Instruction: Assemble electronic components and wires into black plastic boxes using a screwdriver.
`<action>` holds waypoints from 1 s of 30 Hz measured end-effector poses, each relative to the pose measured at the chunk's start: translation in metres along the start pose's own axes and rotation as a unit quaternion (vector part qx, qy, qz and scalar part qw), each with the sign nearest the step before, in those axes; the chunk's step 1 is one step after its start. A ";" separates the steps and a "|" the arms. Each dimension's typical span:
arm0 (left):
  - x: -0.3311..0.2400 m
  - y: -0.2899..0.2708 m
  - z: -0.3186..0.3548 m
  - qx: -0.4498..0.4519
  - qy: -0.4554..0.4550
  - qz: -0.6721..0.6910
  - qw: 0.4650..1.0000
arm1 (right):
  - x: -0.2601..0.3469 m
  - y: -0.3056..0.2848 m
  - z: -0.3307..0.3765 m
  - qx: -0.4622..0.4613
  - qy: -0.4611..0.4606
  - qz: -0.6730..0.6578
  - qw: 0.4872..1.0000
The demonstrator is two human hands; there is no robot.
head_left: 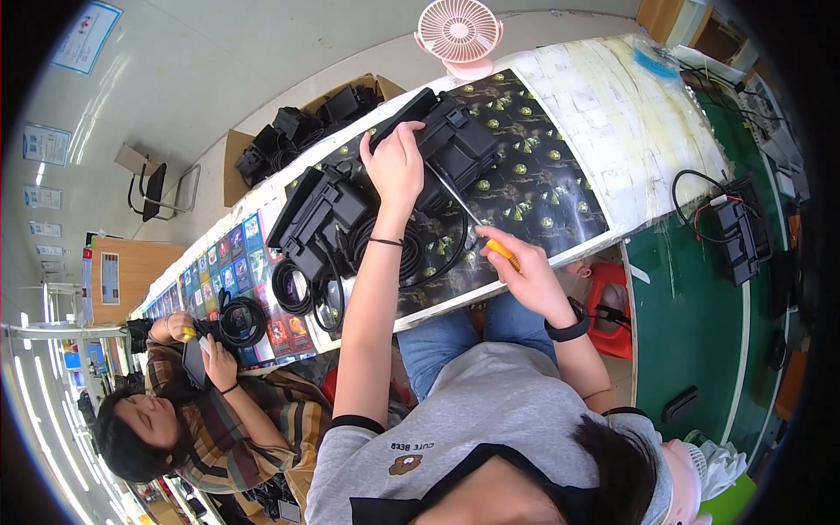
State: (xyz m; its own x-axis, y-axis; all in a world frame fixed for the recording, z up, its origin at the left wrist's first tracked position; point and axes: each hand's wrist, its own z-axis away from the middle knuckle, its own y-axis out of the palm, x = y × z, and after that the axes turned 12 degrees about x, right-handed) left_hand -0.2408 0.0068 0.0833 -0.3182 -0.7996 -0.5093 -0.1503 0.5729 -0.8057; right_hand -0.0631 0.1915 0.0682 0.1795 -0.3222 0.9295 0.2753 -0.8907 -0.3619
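The desk (612, 131) runs long from seven o'clock to one o'clock, its top laid with a glossy dark patterned sheet (534, 188) and, past that, a pale cracked-looking covering. A brown cardboard box (234, 166) sits at ten o'clock, packed with black units and coiled cable.

At the centre lies the black plastic housing (459, 144), blocky and matte with ribbed edges, resting on the dark sheet. A second black housing (317, 219) lies just beside it at nine o'clock, with thick black rubbery cable coils (302, 293) spilling toward me.

My left hand (395, 162) reaches straight out on an extended arm, fingers curled over the near edge of the first housing, my grip closed on it to steady it. My right hand (525, 271) sits nearer me at four o'clock of the housing, wrist bent, grip wrapped tight around the yellow handle of a screwdriver (490, 236) whose thin metal shaft points up toward the housing.

A pink round desk fan (458, 35) stands at twelve o'clock. Another person's hands (214, 359) work a cable coil at eight o'clock.
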 end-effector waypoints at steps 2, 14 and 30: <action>0.000 0.001 0.000 -0.001 0.003 -0.001 1.000 | -0.002 -0.001 0.000 0.039 0.058 -0.085 0.994; 0.000 -0.001 -0.003 0.008 -0.006 -0.004 1.000 | -0.005 0.005 0.005 0.094 0.117 -0.537 0.830; -0.019 0.002 0.033 -0.040 0.178 -0.022 0.983 | -0.033 -0.053 0.017 -0.217 0.061 -0.334 0.915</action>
State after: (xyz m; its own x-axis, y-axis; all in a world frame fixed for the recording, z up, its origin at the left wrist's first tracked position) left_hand -0.2038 0.0176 0.0810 -0.6153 -0.7186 -0.3242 -0.2394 0.5621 -0.7916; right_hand -0.0676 0.2545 0.0549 -0.0051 0.3308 0.9437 -0.1208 -0.9370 0.3278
